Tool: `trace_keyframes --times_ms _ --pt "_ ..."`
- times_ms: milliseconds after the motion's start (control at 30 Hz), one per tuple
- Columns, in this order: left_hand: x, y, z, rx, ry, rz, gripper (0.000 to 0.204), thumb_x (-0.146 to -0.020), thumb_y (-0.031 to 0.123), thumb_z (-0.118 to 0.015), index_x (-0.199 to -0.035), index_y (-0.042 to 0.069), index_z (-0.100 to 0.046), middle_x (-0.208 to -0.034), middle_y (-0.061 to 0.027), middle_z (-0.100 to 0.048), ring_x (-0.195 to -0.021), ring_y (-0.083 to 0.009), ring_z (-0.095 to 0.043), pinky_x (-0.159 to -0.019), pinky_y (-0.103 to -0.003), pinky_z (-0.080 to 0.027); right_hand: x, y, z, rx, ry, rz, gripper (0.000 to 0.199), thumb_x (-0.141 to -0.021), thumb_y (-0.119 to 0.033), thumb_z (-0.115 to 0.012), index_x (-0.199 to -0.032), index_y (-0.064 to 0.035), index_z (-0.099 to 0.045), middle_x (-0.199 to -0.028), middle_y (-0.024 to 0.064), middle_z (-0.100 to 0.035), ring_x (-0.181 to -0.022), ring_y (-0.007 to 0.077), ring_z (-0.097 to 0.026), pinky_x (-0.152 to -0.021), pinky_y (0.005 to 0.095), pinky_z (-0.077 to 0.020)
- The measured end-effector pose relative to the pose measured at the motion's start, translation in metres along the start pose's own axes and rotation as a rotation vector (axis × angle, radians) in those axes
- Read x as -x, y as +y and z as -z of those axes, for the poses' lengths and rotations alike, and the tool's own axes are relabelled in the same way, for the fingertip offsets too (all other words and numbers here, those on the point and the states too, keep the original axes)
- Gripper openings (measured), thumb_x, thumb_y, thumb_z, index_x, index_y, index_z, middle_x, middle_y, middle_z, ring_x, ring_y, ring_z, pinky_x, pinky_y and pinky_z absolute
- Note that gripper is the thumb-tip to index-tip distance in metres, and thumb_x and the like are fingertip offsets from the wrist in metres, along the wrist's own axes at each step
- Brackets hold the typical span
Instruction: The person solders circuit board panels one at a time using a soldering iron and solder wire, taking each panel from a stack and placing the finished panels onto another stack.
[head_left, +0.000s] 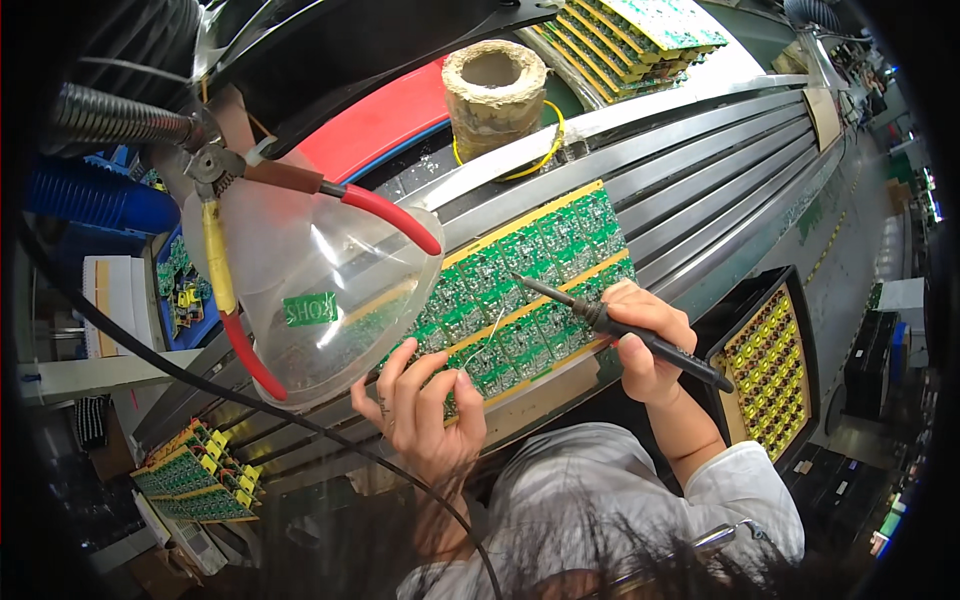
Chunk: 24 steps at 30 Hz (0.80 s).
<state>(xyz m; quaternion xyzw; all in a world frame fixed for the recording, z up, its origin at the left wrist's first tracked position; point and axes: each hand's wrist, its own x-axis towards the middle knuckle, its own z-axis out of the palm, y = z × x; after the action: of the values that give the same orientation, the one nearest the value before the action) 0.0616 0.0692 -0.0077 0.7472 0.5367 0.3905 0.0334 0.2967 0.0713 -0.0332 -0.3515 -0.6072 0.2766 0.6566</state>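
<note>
My right hand (648, 335) is closed around the dark handle of a soldering iron (655, 345). The iron's thin metal tip points left and rests on or just above a green circuit board panel (545, 335) with yellow edge strips. My left hand (428, 410) is at the panel's near edge with its fingers bent. A thin, silvery strand that looks like solder wire (491, 342) runs from its thumb and index finger over the board toward the iron's tip. A clear plastic hood (350, 265) covers the panel's left end.
Red-and-yellow plier-like handles (390, 215) lie along the hood. A tan cylinder (493, 105) stands behind the panel on slatted metal rails (690, 180). Stacked boards (640, 40) sit at the back, more (200, 475) at lower left. A tray (765, 370) of yellow parts is at right. A black cable (330, 428) crosses the left side.
</note>
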Motion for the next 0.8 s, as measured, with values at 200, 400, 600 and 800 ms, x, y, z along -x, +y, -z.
trace_keyframes --times_ms 200,400,600,800 --pt "-0.01 0.0 -0.003 -0.017 -0.003 -0.031 0.014 -0.083 -0.001 -0.068 -0.091 0.009 -0.063 -0.1 -0.002 -0.071 -0.102 -0.0258 -0.065 -0.1 -0.045 -0.043 0.003 0.005 0.003 0.006 -0.017 -0.009 0.025 -0.084 -0.001 -0.066 -0.108 0.0058 -0.069 -0.086 0.0168 -0.07 -0.074 0.027 -0.06 -0.075 0.0368 -0.052" --pt "-0.02 0.003 -0.012 -0.022 0.054 -0.015 0.015 -0.081 -0.004 -0.07 -0.092 0.007 -0.068 -0.093 -0.0022 -0.067 -0.088 -0.0238 -0.059 -0.086 -0.038 -0.046 0.003 0.004 0.002 0.003 0.01 -0.037 0.025 -0.084 -0.003 -0.067 -0.108 0.0062 -0.07 -0.085 0.0165 -0.07 -0.075 0.0274 -0.062 -0.075 0.0366 -0.0524" --pt "-0.015 -0.003 -0.004 -0.091 0.059 0.082 0.018 -0.08 -0.008 -0.07 -0.092 0.005 -0.071 -0.083 -0.0028 -0.059 -0.077 -0.022 -0.05 -0.07 -0.033 -0.044 -0.002 -0.001 -0.002 0.016 -0.02 -0.039 0.027 -0.084 -0.004 -0.068 -0.109 0.0063 -0.07 -0.087 0.0167 -0.071 -0.077 0.0277 -0.063 -0.075 0.0367 -0.0531" --pt "-0.007 -0.014 0.0 -0.114 0.186 0.083 0.016 -0.081 -0.007 -0.069 -0.092 0.004 -0.07 -0.08 -0.0034 -0.055 -0.075 -0.0207 -0.047 -0.066 -0.032 -0.042 -0.006 0.001 -0.015 0.027 -0.083 -0.011 0.028 -0.084 -0.005 -0.068 -0.109 0.0063 -0.07 -0.09 0.0168 -0.071 -0.077 0.0279 -0.063 -0.075 0.0369 -0.0536"
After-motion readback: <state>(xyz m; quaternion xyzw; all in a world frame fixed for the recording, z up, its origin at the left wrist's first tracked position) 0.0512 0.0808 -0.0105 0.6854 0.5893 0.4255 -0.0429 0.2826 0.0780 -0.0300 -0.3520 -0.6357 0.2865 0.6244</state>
